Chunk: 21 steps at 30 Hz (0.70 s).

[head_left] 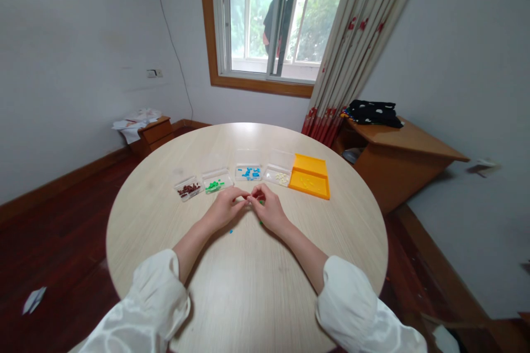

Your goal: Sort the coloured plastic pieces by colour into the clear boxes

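White satiny sleeves (159, 289) nearest us; our left hand (224, 208), right hand (269, 209) meet, fingertips pinched close, contents unclear. Tiny blue block (231, 231) lies our side of left hand, farther from right; long axis indistinct.

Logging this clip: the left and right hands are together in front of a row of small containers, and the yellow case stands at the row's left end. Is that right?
Not quite. The head view shows the yellow case at the row's right end. The left hand and right hand are together in front, as you say.
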Each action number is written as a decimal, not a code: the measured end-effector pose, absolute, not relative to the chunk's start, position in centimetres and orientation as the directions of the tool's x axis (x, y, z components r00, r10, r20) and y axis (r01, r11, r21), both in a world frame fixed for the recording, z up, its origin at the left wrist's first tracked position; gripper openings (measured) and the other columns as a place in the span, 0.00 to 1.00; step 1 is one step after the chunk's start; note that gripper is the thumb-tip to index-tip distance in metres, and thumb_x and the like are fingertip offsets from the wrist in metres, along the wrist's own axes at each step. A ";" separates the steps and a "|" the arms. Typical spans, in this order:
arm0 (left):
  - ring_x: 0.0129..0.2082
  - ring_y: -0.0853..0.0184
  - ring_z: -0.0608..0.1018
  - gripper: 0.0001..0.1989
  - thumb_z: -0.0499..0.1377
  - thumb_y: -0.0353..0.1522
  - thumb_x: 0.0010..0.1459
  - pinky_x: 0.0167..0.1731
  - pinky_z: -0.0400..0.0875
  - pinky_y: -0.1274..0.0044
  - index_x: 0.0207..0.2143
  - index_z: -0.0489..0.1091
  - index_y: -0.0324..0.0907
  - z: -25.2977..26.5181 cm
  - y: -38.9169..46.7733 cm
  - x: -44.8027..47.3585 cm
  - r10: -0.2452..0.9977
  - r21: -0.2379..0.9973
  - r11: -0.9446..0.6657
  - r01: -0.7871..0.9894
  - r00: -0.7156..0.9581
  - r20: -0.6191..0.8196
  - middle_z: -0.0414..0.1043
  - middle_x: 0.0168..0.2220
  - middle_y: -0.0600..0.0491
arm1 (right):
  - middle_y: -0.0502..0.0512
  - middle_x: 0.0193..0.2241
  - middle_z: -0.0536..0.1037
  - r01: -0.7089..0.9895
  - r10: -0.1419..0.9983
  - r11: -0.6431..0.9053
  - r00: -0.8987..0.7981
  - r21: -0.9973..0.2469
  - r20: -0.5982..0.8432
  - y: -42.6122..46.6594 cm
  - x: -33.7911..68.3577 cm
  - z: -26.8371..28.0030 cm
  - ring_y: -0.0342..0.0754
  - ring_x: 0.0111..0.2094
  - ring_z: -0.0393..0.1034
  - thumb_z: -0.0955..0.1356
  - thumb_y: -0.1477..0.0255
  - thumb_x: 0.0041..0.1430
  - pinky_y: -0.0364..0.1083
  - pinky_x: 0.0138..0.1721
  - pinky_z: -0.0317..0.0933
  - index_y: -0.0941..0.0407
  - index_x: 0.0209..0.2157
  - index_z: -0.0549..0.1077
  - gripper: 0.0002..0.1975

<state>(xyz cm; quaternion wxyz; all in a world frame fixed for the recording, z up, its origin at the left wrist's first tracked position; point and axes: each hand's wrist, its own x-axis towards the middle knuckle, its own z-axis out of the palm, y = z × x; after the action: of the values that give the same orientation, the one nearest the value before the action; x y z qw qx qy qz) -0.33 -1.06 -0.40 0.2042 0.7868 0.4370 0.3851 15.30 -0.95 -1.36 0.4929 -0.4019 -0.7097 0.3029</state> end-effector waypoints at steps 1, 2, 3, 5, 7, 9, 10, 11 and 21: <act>0.31 0.66 0.72 0.07 0.57 0.30 0.52 0.33 0.65 0.75 0.33 0.74 0.41 -0.4 -1.1 -0.3 0.845 0.657 -0.535 0.531 0.318 0.431 0.76 0.32 0.50 | 0.49 0.26 0.70 0.263 0.870 0.492 -0.194 -0.830 0.454 -0.9 15.3 -1.4 0.43 0.27 0.65 0.65 0.71 0.53 0.43 0.31 0.62 0.55 0.28 0.64 0.03; 0.31 0.67 0.72 0.06 0.57 0.30 0.52 0.33 0.64 0.76 0.32 0.74 0.41 -0.4 -1.1 -0.3 0.843 0.656 -0.537 0.530 0.315 0.436 0.75 0.31 0.50 | 0.49 0.26 0.70 0.255 0.870 0.491 -0.194 -0.833 0.453 -0.9 15.2 -1.5 0.43 0.27 0.66 0.65 0.71 0.52 0.44 0.31 0.62 0.55 0.28 0.64 0.04; 0.31 0.67 0.72 0.06 0.57 0.31 0.52 0.33 0.64 0.76 0.31 0.74 0.41 -0.4 -1.1 -0.3 0.841 0.654 -0.540 0.530 0.312 0.443 0.75 0.30 0.50 | 0.49 0.25 0.70 0.249 0.869 0.492 -0.193 -0.834 0.455 -0.9 15.2 -1.6 0.43 0.27 0.66 0.65 0.70 0.52 0.44 0.32 0.62 0.56 0.28 0.64 0.04; 0.31 0.66 0.72 0.06 0.57 0.32 0.52 0.33 0.64 0.75 0.29 0.73 0.40 -0.4 -1.1 -0.3 0.835 0.647 -0.548 0.530 0.305 0.458 0.75 0.29 0.50 | 0.49 0.25 0.70 0.240 0.868 0.495 -0.186 -0.835 0.461 -0.8 15.2 -1.7 0.44 0.28 0.66 0.65 0.70 0.53 0.44 0.32 0.63 0.56 0.28 0.65 0.04; 0.30 0.66 0.72 0.07 0.57 0.33 0.53 0.34 0.64 0.75 0.28 0.73 0.40 -0.5 -1.0 -0.5 0.832 0.637 -0.550 0.540 0.292 0.471 0.74 0.29 0.51 | 0.50 0.27 0.71 0.244 0.869 0.494 -0.171 -0.835 0.464 -0.7 15.2 -1.8 0.44 0.30 0.67 0.65 0.69 0.53 0.44 0.33 0.63 0.56 0.29 0.65 0.05; 0.30 0.66 0.72 0.06 0.57 0.32 0.52 0.34 0.64 0.75 0.28 0.73 0.41 -0.5 -0.6 -1.0 0.839 0.632 -0.531 0.564 0.247 0.485 0.74 0.29 0.51 | 0.52 0.29 0.73 0.274 0.873 0.489 -0.149 -0.828 0.465 -0.7 15.3 -1.9 0.45 0.32 0.68 0.64 0.70 0.54 0.44 0.33 0.63 0.56 0.32 0.67 0.05; 0.31 0.66 0.72 0.06 0.57 0.32 0.52 0.35 0.65 0.75 0.28 0.73 0.41 -0.5 -0.4 -1.3 0.846 0.633 -0.508 0.584 0.202 0.493 0.74 0.29 0.51 | 0.53 0.30 0.73 0.300 0.872 0.489 -0.146 -0.819 0.467 -0.7 15.3 -1.9 0.45 0.32 0.69 0.64 0.70 0.55 0.44 0.33 0.63 0.57 0.33 0.68 0.05; 0.31 0.66 0.72 0.06 0.56 0.32 0.52 0.35 0.65 0.74 0.28 0.73 0.41 -0.5 -0.2 -1.7 0.853 0.634 -0.476 0.609 0.143 0.502 0.75 0.30 0.51 | 0.54 0.31 0.74 0.330 0.867 0.497 -0.159 -0.802 0.472 -0.8 15.3 -1.9 0.45 0.33 0.69 0.64 0.72 0.56 0.45 0.34 0.64 0.57 0.35 0.69 0.05; 0.32 0.60 0.73 0.11 0.52 0.34 0.55 0.35 0.63 0.71 0.25 0.71 0.40 -1.2 1.6 -4.5 0.834 0.538 -0.158 0.828 -0.179 0.521 0.74 0.29 0.46 | 0.58 0.39 0.73 0.458 0.630 0.773 -0.634 -0.439 0.449 -2.5 13.7 -2.5 0.50 0.43 0.64 0.67 0.79 0.55 0.51 0.44 0.59 0.55 0.38 0.75 0.09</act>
<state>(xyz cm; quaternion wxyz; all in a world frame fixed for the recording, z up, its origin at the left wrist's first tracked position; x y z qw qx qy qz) -4.51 1.60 -1.25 0.0039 0.6405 0.6488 0.4108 13.72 -2.54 -2.50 0.3005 -0.3049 -0.8923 0.1432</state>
